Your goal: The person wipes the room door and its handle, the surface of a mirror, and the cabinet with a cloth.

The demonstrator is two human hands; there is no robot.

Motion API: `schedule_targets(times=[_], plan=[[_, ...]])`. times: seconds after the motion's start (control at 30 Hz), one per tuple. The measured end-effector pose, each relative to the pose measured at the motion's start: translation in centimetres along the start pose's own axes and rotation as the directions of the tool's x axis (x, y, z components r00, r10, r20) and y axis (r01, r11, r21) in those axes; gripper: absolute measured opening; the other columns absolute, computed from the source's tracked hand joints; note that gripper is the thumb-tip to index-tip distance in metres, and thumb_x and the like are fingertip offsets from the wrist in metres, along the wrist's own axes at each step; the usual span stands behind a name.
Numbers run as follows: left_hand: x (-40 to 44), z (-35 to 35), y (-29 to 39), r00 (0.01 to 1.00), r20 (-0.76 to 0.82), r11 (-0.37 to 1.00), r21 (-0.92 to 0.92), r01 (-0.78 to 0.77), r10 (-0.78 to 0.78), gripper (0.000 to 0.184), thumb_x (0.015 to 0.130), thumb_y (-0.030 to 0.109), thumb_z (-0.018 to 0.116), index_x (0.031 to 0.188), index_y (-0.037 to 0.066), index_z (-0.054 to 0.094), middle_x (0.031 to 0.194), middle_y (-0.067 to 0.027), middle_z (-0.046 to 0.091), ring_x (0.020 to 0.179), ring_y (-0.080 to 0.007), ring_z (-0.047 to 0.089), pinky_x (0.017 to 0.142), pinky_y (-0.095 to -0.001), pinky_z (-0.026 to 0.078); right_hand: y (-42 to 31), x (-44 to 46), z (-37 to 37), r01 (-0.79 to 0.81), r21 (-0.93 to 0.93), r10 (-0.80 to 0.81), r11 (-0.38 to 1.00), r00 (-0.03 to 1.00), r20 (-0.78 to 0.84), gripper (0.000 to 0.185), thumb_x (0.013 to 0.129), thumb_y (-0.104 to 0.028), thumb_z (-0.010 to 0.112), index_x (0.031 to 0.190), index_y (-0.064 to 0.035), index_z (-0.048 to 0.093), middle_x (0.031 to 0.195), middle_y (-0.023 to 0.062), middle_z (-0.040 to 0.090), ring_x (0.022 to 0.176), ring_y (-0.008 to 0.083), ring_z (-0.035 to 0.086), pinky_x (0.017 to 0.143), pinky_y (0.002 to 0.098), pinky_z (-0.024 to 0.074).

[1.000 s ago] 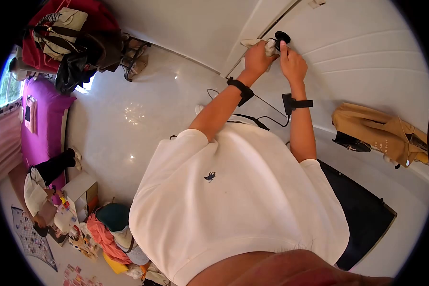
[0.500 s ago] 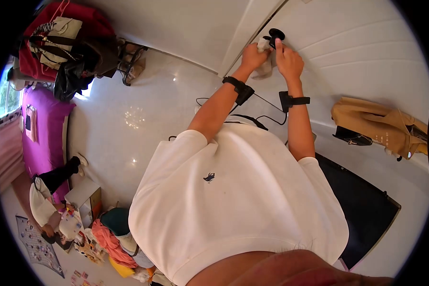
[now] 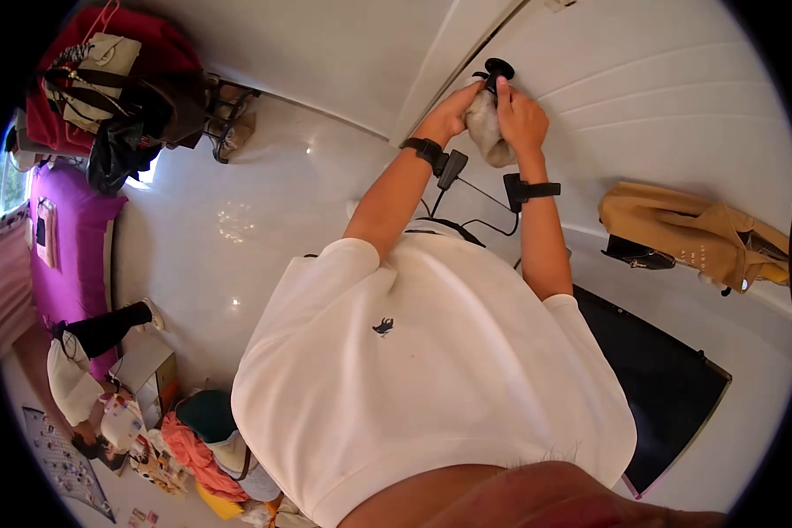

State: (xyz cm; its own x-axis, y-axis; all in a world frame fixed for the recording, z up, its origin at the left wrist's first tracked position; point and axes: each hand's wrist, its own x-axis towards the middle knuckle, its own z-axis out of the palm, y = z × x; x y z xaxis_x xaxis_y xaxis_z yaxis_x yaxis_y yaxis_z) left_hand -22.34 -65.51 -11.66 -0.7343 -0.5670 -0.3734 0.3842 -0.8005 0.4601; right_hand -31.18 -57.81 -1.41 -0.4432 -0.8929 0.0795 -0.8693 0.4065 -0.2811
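Observation:
A black door handle (image 3: 499,69) sticks out from the white door near its edge. A greyish-white cloth (image 3: 486,132) hangs just below the handle, bunched between my two hands. My left hand (image 3: 453,109) is closed on the cloth from the left, its fingertips partly hidden near the handle. On the other side, my right hand (image 3: 523,120) is closed at the handle with the thumb along its black neck; its other fingers are mostly hidden behind the cloth and hand. Both wrists wear black straps with small boxes, joined to dark cables.
A tan bag (image 3: 669,229) hangs on the right of the door. A dark panel (image 3: 656,387) lies beyond my right side. Bags and clothes (image 3: 106,88) hang at upper left, near a purple bed (image 3: 75,238). Another person (image 3: 79,370) is beside a box (image 3: 145,374) at lower left.
My left hand has shifted slightly down and left. More of the cloth now shows, hanging between my hands below the handle. My right thumb stays at the handle.

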Motion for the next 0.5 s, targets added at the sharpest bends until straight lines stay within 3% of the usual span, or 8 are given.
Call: schedule_targets(times=[0.17, 0.23, 0.37, 0.43, 0.5], plan=[[1.5, -1.8, -0.2, 0.999, -0.032, 0.983, 0.179, 0.033, -0.028, 0.031, 0.103, 0.029, 0.05, 0.119, 0.005, 0.06, 0.115, -0.008, 0.067, 0.103, -0.0207, 0.066, 0.091, -0.0356, 0.056, 0.3, -0.1, 0.2, 0.059, 0.012, -0.058, 0.998, 0.997, -0.054, 0.064, 0.101, -0.059, 0.031, 0.096, -0.0125, 0.074, 0.085, 0.0215, 0.071, 0.084, 0.0457, 0.066, 0.075, 0.0545, 0.0514], [1.6, -2.3, -0.4, 1.0, -0.012, 0.991, 0.133, 0.025, -0.023, 0.03, 0.097, 0.031, 0.062, 0.11, 0.003, 0.064, 0.102, -0.0079, 0.069, 0.095, -0.0201, 0.067, 0.082, -0.0341, 0.055, 0.4, -0.2, 0.5, 0.056, -0.02, -0.057, 0.998, 0.998, -0.04, 0.062, 0.101, -0.057, 0.033, 0.094, -0.0116, 0.074, 0.083, 0.0219, 0.07, 0.082, 0.0451, 0.066, 0.072, 0.0546, 0.051], [-0.4, -1.9, 0.4, 0.996, -0.088, 0.965, 0.262, 0.002, 0.021, 0.033, 0.095, 0.029, 0.065, 0.113, 0.002, 0.064, 0.103, -0.0091, 0.069, 0.095, -0.0217, 0.067, 0.083, -0.0347, 0.055, 0.6, -0.4, 0.6, 0.022, 0.034, -0.02, 0.999, 0.998, -0.065, 0.062, 0.102, -0.056, 0.033, 0.092, -0.0112, 0.074, 0.08, 0.0219, 0.069, 0.08, 0.0444, 0.066, 0.07, 0.0537, 0.0513], [-0.9, -2.3, 1.3, 0.973, -0.213, 0.993, 0.099, -0.064, 0.084, 0.038, 0.092, 0.031, 0.069, 0.116, 0.001, 0.064, 0.105, -0.0108, 0.069, 0.096, -0.023, 0.067, 0.084, -0.0354, 0.054, 0.8, -0.2, 0.6, 0.052, 0.048, -0.05, 0.998, 0.998, -0.04, 0.061, 0.102, -0.055, 0.035, 0.088, -0.0102, 0.073, 0.075, 0.0204, 0.069, 0.075, 0.0434, 0.066, 0.067, 0.0526, 0.0516], [-2.0, -2.2, 1.7, 0.977, -0.193, 0.976, 0.213, -0.052, 0.094, 0.039, 0.091, 0.031, 0.07, 0.117, 0.001, 0.064, 0.106, -0.011, 0.069, 0.096, -0.0227, 0.067, 0.083, -0.0349, 0.054, 1.0, -0.3, 0.7, 0.032, 0.056, -0.028, 0.998, 0.998, -0.058, 0.06, 0.102, -0.055, 0.036, 0.086, -0.0096, 0.072, 0.074, 0.0195, 0.068, 0.072, 0.0429, 0.066, 0.065, 0.0524, 0.0513]])
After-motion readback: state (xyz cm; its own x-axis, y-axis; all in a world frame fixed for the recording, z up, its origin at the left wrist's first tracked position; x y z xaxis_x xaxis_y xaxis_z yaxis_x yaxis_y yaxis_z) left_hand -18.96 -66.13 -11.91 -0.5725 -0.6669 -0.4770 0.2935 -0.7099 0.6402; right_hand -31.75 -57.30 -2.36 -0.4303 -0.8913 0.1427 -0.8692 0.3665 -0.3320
